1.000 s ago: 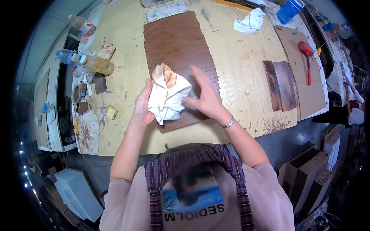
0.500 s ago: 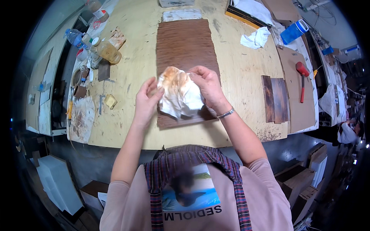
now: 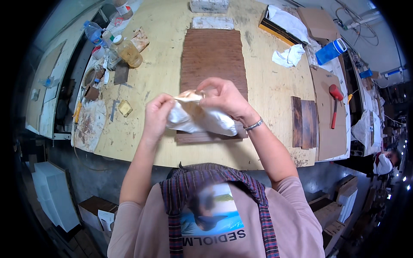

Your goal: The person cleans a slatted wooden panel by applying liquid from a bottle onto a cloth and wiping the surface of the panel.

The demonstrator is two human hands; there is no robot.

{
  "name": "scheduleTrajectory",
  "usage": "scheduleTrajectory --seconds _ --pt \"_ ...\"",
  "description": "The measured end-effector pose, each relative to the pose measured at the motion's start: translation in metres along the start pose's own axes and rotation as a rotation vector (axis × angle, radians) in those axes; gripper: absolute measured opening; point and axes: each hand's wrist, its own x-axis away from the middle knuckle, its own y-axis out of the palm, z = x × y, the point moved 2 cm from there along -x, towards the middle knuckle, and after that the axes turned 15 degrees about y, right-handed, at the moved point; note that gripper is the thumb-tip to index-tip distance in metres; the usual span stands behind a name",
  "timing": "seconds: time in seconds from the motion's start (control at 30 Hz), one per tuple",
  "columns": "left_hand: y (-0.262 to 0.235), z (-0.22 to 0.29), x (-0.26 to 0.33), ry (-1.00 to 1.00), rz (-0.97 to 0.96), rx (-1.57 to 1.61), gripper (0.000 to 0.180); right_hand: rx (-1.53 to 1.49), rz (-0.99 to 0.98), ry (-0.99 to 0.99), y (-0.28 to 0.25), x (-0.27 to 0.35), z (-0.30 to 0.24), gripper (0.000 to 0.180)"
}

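**Both hands hold a stained white cloth above a brown panel**

The left hand (image 3: 155,115) and the right hand (image 3: 223,96) are raised together over the pale wooden desk (image 3: 266,86), and between them they hold a white cloth (image 3: 198,120). The left hand's fingers are closed on the cloth's left side; the right hand pinches its upper edge between thumb and fingertips, and a metal bracelet (image 3: 254,125) circles that wrist. The cloth is bunched and sags below the hands, white along its lower part and stained tan near the top where the two hands meet.

Directly beneath the cloth lies a long, dark brown wooden panel (image 3: 213,56), flat on the desk and running away from the person. Whether the cloth touches it cannot be told from this view.

To the right of the panel, well apart, two short dark boards (image 3: 303,122) lie side by side, and past them a red-headed mallet (image 3: 334,103). A crumpled white rag (image 3: 289,56) and a blue container (image 3: 330,51) sit farther back on the right. On the left, a bottle of amber liquid (image 3: 127,51) stands among other bottles, with a small yellowish block (image 3: 125,108) nearer the person.
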Motion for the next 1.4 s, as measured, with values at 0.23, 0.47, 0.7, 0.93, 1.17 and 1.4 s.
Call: scheduleTrajectory --seconds 0.23,0.47,0.7,0.93,1.17,1.4 --pt "-0.016 0.060 -0.011 0.152 0.214 0.254 0.011 1.102 0.584 -0.164 -0.023 -0.013 0.003 0.022" --pt "-0.027 0.083 -0.020 0.033 -0.071 0.277 0.009 0.568 0.161 -0.569 0.050 -0.043 -0.024 0.038" --pt "-0.063 0.103 -0.027 0.054 0.048 0.148 0.011 0.332 -0.074 -0.154 0.057 -0.061 -0.044 0.028" --pt "-0.075 0.109 -0.008 0.735 0.405 -0.932 0.013 -0.579 -0.324 0.178 0.067 -0.071 -0.046 0.039" --pt "-0.070 0.008 0.014 0.132 0.133 -0.117 0.035 -0.857 -0.462 0.186 0.084 -0.094 -0.051 0.044" --pt "-0.122 -0.015 0.003 0.156 0.418 0.620 0.028 -0.441 -0.100 0.142 0.056 -0.153 -0.042 0.021"
